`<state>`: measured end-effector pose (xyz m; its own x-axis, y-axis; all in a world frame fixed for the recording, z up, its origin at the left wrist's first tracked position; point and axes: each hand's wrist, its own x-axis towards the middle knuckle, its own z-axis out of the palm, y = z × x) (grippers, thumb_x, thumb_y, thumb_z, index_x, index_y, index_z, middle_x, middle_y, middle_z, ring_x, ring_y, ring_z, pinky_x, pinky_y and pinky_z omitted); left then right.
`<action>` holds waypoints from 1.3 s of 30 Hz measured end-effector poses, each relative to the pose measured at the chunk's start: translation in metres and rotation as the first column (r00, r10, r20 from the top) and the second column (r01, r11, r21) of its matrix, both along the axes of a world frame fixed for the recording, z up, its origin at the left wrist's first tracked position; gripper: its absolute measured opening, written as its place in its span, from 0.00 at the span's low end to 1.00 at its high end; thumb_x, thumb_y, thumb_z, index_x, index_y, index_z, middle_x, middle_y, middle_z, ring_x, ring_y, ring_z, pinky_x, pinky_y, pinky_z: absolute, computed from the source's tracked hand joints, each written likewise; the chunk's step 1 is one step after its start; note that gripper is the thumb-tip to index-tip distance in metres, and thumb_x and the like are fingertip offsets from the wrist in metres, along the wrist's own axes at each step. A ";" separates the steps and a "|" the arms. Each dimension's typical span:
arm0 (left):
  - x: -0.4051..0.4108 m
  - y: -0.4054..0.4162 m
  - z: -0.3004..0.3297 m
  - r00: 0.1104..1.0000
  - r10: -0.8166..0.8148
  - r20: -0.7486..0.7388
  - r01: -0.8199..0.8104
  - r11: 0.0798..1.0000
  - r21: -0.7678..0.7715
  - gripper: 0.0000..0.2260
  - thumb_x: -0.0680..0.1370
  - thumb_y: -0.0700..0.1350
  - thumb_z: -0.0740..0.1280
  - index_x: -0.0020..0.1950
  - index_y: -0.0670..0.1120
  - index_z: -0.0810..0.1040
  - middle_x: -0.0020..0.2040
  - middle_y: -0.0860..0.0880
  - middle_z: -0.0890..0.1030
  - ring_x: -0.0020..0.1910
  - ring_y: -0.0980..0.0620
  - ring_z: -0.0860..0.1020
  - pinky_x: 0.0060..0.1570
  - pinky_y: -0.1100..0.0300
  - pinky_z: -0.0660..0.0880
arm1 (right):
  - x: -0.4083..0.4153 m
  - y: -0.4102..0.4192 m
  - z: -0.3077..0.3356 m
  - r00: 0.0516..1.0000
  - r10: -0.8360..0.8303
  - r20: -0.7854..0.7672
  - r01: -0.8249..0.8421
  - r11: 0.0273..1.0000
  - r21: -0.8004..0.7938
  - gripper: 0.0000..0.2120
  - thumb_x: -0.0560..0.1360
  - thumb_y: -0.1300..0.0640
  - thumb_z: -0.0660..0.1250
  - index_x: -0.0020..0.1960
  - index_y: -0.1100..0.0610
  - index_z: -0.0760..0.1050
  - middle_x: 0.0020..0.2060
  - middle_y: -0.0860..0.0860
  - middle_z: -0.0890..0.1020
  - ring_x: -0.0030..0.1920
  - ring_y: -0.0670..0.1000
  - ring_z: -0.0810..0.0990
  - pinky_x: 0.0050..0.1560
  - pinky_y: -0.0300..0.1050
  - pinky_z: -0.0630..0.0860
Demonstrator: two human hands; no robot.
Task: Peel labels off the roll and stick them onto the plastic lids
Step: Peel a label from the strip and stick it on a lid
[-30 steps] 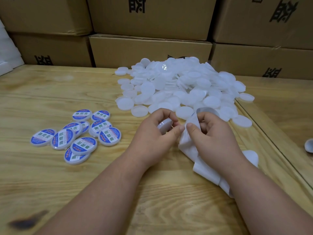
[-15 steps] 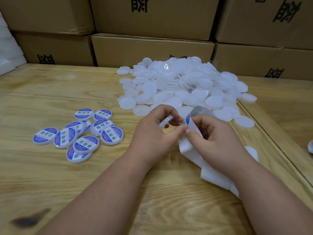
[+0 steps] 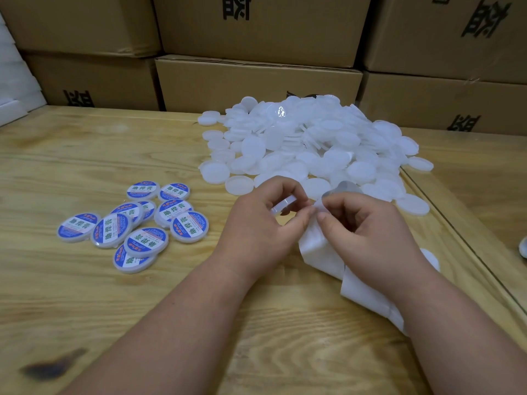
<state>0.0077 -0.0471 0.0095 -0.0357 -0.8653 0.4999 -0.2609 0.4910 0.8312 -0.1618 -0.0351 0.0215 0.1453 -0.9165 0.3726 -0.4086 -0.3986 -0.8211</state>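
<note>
The left hand (image 3: 256,223) grips a blank plastic lid (image 3: 283,208) on edge, fingers curled round it. Just to its right, thumbs nearly touching, the right hand (image 3: 368,235) pinches the white label strip (image 3: 319,249), which trails back under that wrist along the counter (image 3: 85,155). No peeled label shows clearly. The lid lies immediately left of the pinch point, so the left hand is the nearer.

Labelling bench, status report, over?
Left hand holds bare lid. Right hand pinches label strip. Label not yet on. Nothing in the way.
</note>
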 end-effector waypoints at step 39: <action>0.005 -0.004 0.005 0.896 0.022 -0.443 0.137 0.936 0.324 0.11 0.69 0.40 0.65 0.40 0.54 0.85 0.32 0.47 0.81 0.31 0.49 0.78 0.36 0.60 0.77 | 0.004 -0.003 0.005 0.955 -0.231 -0.185 0.117 0.869 -0.481 0.11 0.72 0.67 0.73 0.49 0.52 0.84 0.48 0.47 0.77 0.52 0.53 0.77 0.54 0.42 0.72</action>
